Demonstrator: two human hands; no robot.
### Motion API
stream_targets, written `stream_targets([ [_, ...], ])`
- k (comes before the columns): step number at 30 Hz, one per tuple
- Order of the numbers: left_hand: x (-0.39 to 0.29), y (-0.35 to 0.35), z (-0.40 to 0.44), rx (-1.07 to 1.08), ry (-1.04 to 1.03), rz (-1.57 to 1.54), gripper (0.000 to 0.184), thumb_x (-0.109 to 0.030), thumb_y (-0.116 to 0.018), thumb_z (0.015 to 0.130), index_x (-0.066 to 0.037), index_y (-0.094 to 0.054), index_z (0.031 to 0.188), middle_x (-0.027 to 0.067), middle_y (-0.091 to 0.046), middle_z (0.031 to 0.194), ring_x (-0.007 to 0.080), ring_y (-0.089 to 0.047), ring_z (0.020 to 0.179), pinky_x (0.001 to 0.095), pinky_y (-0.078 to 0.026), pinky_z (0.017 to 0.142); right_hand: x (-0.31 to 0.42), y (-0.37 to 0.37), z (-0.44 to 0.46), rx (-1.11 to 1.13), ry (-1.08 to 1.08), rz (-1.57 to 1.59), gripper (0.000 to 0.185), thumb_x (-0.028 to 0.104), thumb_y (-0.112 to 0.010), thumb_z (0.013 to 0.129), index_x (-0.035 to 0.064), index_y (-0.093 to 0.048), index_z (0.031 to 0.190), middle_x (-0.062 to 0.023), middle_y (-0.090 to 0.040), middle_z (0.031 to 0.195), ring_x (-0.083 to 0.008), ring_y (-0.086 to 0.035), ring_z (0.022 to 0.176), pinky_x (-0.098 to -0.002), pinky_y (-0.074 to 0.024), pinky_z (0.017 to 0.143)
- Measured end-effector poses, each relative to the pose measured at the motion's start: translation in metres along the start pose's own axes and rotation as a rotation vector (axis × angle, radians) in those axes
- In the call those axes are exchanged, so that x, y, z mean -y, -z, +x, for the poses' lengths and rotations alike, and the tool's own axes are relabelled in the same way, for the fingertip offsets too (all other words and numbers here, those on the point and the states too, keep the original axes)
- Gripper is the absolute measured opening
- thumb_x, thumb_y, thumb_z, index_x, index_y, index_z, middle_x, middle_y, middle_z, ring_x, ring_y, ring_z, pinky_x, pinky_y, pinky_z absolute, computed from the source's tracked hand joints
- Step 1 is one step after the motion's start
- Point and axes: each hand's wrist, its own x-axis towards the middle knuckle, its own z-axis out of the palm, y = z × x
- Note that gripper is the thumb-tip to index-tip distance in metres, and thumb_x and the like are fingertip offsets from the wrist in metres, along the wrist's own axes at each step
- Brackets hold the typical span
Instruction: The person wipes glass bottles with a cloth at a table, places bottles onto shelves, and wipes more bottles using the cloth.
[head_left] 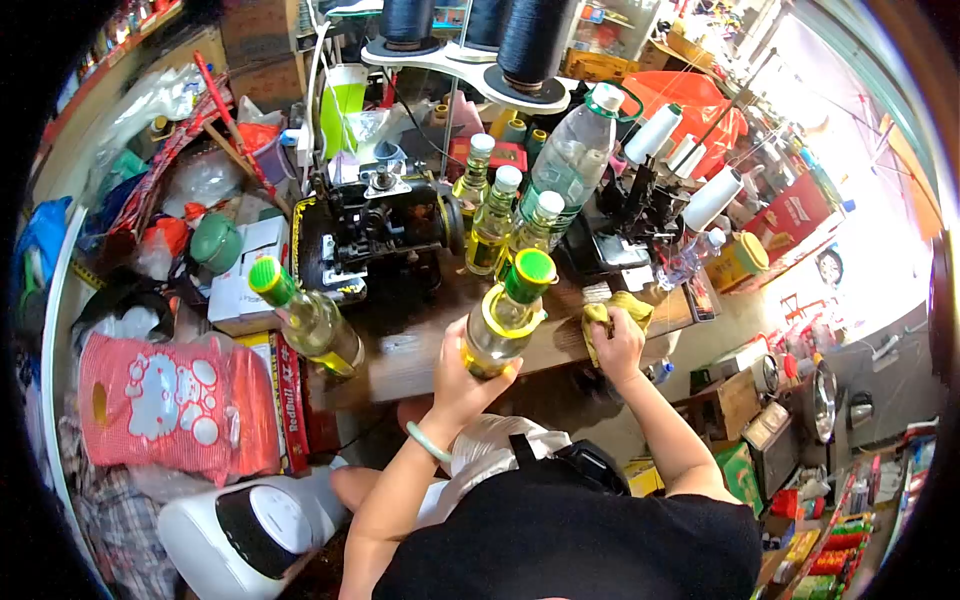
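Note:
My left hand (463,372) is wrapped round a clear glass bottle (497,345) with a green and yellow cap, held upright over the front of the wooden table (400,365). Closed on a yellow cloth (630,312), my right hand (615,342) is at the table's right part. A similar green-capped bottle (318,325) stands to the left. Behind the held bottle are three smaller white-capped bottles (492,222) with yellowish labels. Next to them stands a large clear plastic bottle (575,150) with a green handle.
A black sewing machine (385,225) occupies the table's back left, with dark thread cones (537,45) on a rack above. White thread cones (713,198) and another dark machine (620,235) are at the right. A pink bag (160,400) and white appliance (245,530) are on the left.

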Motion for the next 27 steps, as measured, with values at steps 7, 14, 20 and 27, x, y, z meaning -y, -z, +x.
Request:
stream_targets([
  [7,0.0,-0.047,0.01,-0.076,-0.117,0.098,0.065,-0.017,-0.082,0.071,-0.001,-0.042,0.12,0.0099,-0.056,0.11,0.0186,-0.057,0.101,0.0333,-0.046,0.089,-0.01,-0.001,-0.004,-0.126,-0.255,0.67,0.014,0.013,-0.056,0.094,-0.0007,-0.057,0.091,-0.0081,-0.054,0.08,-0.0189,-0.052,0.074,-0.0307,-0.0439,0.071],
  [14,0.009,-0.054,0.015,-0.054,-0.119,0.097,0.063,-0.017,-0.083,0.071,-0.003,-0.043,0.118,0.0089,-0.056,0.11,0.0179,-0.057,0.1,0.0325,-0.047,0.088,0.0,-0.003,-0.018,-0.115,-0.24,0.522,0.053,0.018,-0.081,0.072,0.0001,-0.046,0.108,-0.0081,-0.049,0.087,-0.0169,-0.048,0.071,-0.0297,-0.0434,0.066],
  [20,0.017,-0.056,0.01,-0.063,-0.099,0.03,0.064,-0.017,-0.083,0.072,-0.004,-0.043,0.12,0.0067,-0.057,0.112,0.016,-0.057,0.101,0.0309,-0.047,0.089,0.009,0.011,-0.015,-0.009,0.157,0.157,0.016,0.008,-0.071,0.075,0.0042,-0.056,0.082,-0.0113,-0.055,0.082,-0.0308,-0.055,0.078,-0.038,-0.0438,0.067],
  [27,0.017,-0.057,0.01,-0.068,-0.093,0.0,0.066,-0.02,-0.083,0.073,-0.003,-0.046,0.124,0.0055,-0.056,0.117,0.0161,-0.054,0.105,0.032,-0.044,0.092,0.015,0.017,-0.001,-0.294,-0.361,1.168,0.011,0.011,-0.047,0.098,0.0055,-0.048,0.088,0.0002,-0.047,0.084,-0.009,-0.042,0.078,-0.0252,-0.0381,0.072],
])
